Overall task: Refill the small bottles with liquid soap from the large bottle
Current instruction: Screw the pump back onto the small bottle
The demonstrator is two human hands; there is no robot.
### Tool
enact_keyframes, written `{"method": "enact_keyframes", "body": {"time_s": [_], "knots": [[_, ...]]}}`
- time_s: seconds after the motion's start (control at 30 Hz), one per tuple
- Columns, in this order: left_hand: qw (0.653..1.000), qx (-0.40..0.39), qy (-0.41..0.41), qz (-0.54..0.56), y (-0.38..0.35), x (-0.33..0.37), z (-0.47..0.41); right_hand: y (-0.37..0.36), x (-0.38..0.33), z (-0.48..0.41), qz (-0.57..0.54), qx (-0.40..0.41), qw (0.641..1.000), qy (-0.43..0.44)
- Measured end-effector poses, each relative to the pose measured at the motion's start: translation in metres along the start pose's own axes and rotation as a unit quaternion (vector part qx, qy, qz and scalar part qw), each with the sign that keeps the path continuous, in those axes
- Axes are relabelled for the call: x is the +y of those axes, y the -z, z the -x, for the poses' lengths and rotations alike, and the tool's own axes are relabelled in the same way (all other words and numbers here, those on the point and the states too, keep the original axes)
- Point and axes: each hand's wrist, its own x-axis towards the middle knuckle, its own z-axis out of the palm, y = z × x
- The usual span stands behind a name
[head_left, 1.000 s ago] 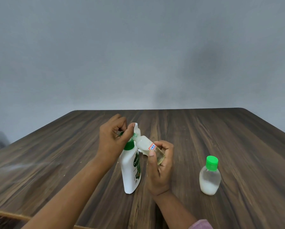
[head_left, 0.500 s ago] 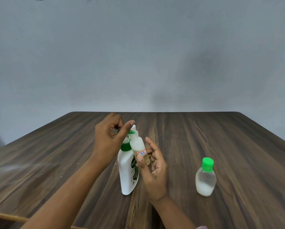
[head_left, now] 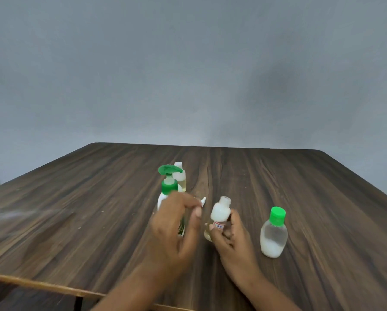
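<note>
1. Progress: the capped small bottle (head_left: 273, 234) with the green cap stands on the bench (head_left: 75, 221) to my right, only its bottom part filled with white soap. I judge it either partly refilled or waiting for more.
2. The open small bottle (head_left: 220, 215) in my right hand (head_left: 229, 239) has no cap on its neck and shows white soap in its upper part, so its fill looks under way or near done; it has yet to be capped.
3. A third small bottle (head_left: 180, 178), with yellowish liquid in it, stands behind the large bottle (head_left: 169, 194). I cannot tell whether it needs soap.
4. The large bottle, with its green pump, stands upright near the bench's middle, just beyond my left hand.
5. Right grip: fingers and thumb close narrowly around the lower body of the open bottle, holding it a little tilted, above or on the bench.
6. Left grip: my left hand (head_left: 176, 227) is blurred, fingers loosely curled. A small white piece (head_left: 203, 201), perhaps the cap, shows at the fingertips, but I cannot tell whether I hold it.
</note>
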Motion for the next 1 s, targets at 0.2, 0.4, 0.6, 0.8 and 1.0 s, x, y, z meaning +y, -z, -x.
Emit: {"method": "enact_keyframes", "body": {"time_s": [0.2, 0.4, 0.6, 0.8, 1.0], "knots": [[0.964, -0.128, 0.229, 0.046, -0.045, -0.021, 0.036, 0.023, 0.014, -0.001, 0.105, -0.038, 0.994, -0.004], [0.947, -0.18, 0.257, -0.073, -0.087, -0.057, 0.005, 0.02, 0.011, 0.0, 0.157, 0.003, 0.988, 0.006], [0.913, -0.252, 0.253, -0.197, -0.114, -0.09, -0.013, 0.02, 0.005, 0.003, 0.179, 0.032, 0.983, 0.003], [0.871, -0.277, 0.22, -0.342, -0.12, -0.107, -0.006, 0.019, 0.003, 0.007, 0.187, 0.021, 0.982, 0.022], [0.871, -0.252, 0.17, -0.386, -0.122, -0.11, -0.007, 0.021, 0.003, 0.006, 0.189, 0.017, 0.981, 0.027]]}}
